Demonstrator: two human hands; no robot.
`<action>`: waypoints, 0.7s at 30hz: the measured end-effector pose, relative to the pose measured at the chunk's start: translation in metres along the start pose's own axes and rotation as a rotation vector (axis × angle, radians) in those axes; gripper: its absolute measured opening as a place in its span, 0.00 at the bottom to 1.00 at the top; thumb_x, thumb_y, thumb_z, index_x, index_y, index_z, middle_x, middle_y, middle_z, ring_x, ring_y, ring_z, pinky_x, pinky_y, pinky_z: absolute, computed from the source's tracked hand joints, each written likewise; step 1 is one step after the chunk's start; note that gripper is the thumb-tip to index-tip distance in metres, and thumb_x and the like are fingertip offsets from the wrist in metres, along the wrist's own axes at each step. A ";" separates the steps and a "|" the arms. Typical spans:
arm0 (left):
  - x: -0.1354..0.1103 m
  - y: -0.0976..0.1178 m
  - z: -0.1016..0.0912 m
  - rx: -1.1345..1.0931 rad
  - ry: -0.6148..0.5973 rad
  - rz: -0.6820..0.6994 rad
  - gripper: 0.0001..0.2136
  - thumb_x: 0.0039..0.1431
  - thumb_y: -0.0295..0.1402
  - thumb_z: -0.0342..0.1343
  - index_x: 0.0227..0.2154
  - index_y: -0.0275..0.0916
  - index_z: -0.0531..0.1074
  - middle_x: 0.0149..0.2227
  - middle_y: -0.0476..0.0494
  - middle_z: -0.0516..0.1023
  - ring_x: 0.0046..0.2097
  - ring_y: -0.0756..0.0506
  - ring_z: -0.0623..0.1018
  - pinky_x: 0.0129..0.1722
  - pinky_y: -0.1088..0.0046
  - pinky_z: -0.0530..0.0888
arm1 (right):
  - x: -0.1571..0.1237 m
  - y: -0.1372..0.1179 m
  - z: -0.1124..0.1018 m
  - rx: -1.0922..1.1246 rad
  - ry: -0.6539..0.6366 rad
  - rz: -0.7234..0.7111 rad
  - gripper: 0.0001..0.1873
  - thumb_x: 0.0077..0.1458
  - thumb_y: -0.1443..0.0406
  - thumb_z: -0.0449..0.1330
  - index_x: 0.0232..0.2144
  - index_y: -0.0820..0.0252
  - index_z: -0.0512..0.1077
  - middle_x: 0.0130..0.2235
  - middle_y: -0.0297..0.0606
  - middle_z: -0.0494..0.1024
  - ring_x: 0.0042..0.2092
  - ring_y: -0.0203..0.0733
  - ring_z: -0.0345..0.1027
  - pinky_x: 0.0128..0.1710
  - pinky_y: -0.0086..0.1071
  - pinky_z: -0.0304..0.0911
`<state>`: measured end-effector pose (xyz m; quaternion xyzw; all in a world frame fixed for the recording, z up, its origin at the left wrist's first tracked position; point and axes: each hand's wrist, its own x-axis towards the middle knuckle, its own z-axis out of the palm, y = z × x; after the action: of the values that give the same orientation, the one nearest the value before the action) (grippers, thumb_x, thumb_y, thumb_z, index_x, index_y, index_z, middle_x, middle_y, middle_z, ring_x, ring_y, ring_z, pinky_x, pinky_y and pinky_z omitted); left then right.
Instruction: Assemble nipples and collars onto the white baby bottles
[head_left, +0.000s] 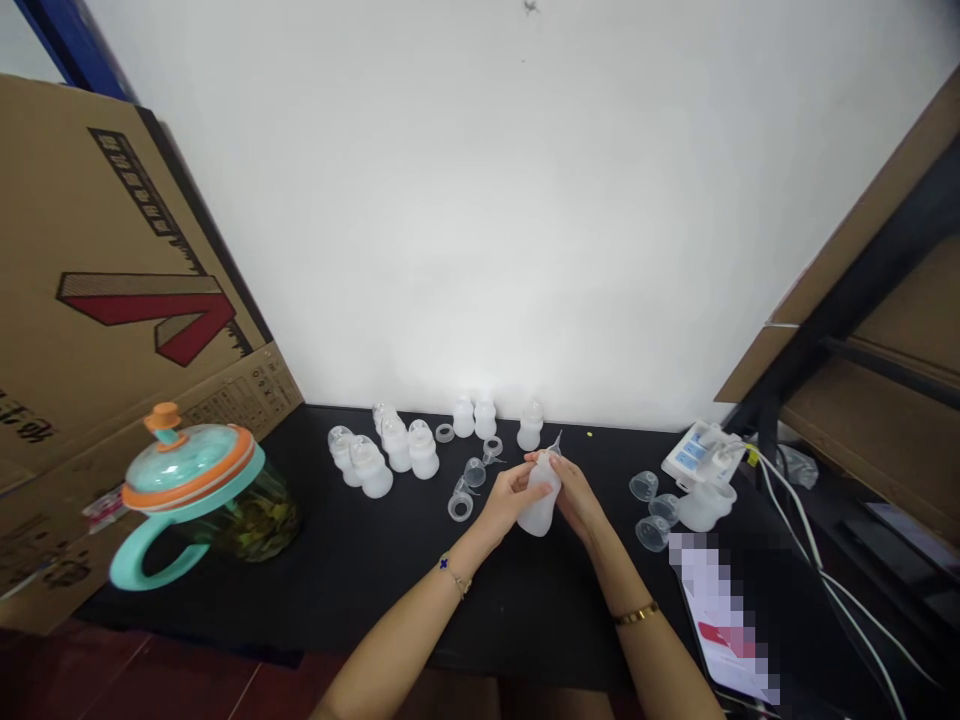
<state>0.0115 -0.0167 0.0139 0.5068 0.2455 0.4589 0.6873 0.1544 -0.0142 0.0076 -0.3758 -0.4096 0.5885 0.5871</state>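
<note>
Both my hands meet at the middle of the black table (360, 570) around one white translucent bottle (541, 500). My left hand (510, 500) grips its left side with curled fingers. My right hand (576, 498) wraps the right side and the top, where a small clear part sticks up. Just left of my hands lie clear nipples and rings (469, 485). Farther back stand several capped white bottles (390, 455).
A teal and orange lidded jug (196, 495) stands at the left in front of a large cardboard box (112, 300). Clear caps (651, 510), a white device with cables (701, 462) and a paper sheet (724, 620) lie right. A dark shelf (862, 300) rises at right.
</note>
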 end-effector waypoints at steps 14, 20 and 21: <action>0.004 -0.003 -0.003 -0.017 0.102 0.006 0.29 0.44 0.39 0.73 0.50 0.34 0.76 0.49 0.33 0.81 0.50 0.34 0.79 0.53 0.57 0.73 | -0.002 -0.009 0.002 -0.211 0.052 -0.115 0.24 0.52 0.46 0.65 0.40 0.57 0.81 0.41 0.42 0.82 0.44 0.52 0.73 0.47 0.41 0.64; 0.003 0.000 -0.005 -0.006 0.152 0.040 0.27 0.45 0.38 0.72 0.50 0.35 0.77 0.50 0.34 0.80 0.51 0.35 0.79 0.51 0.61 0.74 | -0.007 -0.011 -0.002 -0.538 0.166 -0.386 0.24 0.62 0.46 0.52 0.45 0.50 0.79 0.47 0.39 0.81 0.50 0.51 0.71 0.54 0.41 0.60; 0.003 0.000 -0.005 -0.005 0.161 0.046 0.27 0.46 0.38 0.71 0.50 0.35 0.76 0.50 0.34 0.80 0.51 0.35 0.79 0.51 0.61 0.74 | -0.008 -0.013 -0.004 -0.611 0.204 -0.415 0.23 0.63 0.47 0.50 0.46 0.49 0.78 0.47 0.38 0.80 0.51 0.51 0.70 0.55 0.41 0.58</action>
<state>0.0087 -0.0113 0.0123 0.4719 0.2871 0.5143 0.6560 0.1634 -0.0225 0.0173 -0.4993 -0.5729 0.2676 0.5924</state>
